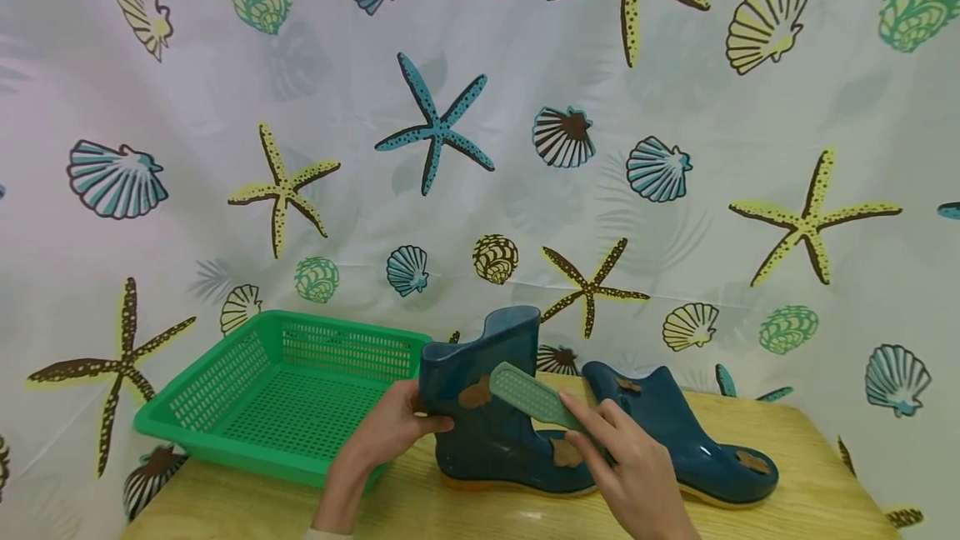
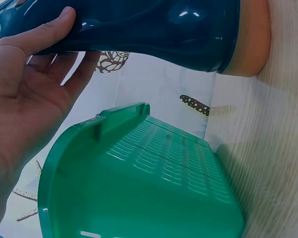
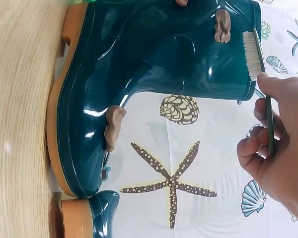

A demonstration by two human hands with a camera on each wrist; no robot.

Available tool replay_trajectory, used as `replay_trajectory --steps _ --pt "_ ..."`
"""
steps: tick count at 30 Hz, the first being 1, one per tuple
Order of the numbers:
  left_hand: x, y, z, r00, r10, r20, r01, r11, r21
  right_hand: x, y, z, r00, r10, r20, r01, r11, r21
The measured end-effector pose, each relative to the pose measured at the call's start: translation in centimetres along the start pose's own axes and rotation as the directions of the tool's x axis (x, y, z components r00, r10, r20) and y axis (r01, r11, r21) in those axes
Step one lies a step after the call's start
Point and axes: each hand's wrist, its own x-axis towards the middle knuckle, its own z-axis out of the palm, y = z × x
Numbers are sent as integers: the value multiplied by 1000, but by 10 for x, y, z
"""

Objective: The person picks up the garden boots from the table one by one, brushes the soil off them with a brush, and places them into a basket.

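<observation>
Brushing work on a pair of boots; looks early. A glossy dark-blue rubber boot with a tan sole [image 1: 487,440] stands upright on the pale wood-grain worktop [image 1: 817,465], between the two sets of fingers. Left hand [image 1: 397,423]: thumb on the near side, fingers behind, gripping the back of the shaft. Right hand [image 1: 637,469]: fingers pinching the handle of a flat light-green brush with white bristles [image 1: 528,395]; bristles face the upper shaft, contact can't be told.

Done: boot steadied, brush in hand and close to it. Left, as judged: the brown mud-like shaft patch [image 1: 475,392], just right of the left fingers, and the brown instep patch [image 1: 566,453], just left of the right fingers. The second dark-blue rubber boot [image 1: 663,415], beyond and right of the right fingers, also carries two, a brown upper patch [image 1: 628,385] and a brown toe patch [image 1: 752,462]; looks unworked. Whether it stands or leans, hard to tell.

Containers: green plastic basket with slotted walls [image 1: 240,451], left of the left fingers, on the worktop; no contents show in it. Boot insides hidden, contents unknown. Seashell-and-starfish cloth [image 1: 502,48] hangs beyond both hands' fingers.
</observation>
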Motion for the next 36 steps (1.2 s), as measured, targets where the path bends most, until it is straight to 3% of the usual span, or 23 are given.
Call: replay_trajectory --steps 17,36 --pt "0 3 1 999 -40 13 39 999 29 1 -5 4 999 -29 14 29 999 33" --pt "-2 -1 -5 996 -67 59 67 998 -1 0 -6 4 985 66 159 -77 995 59"
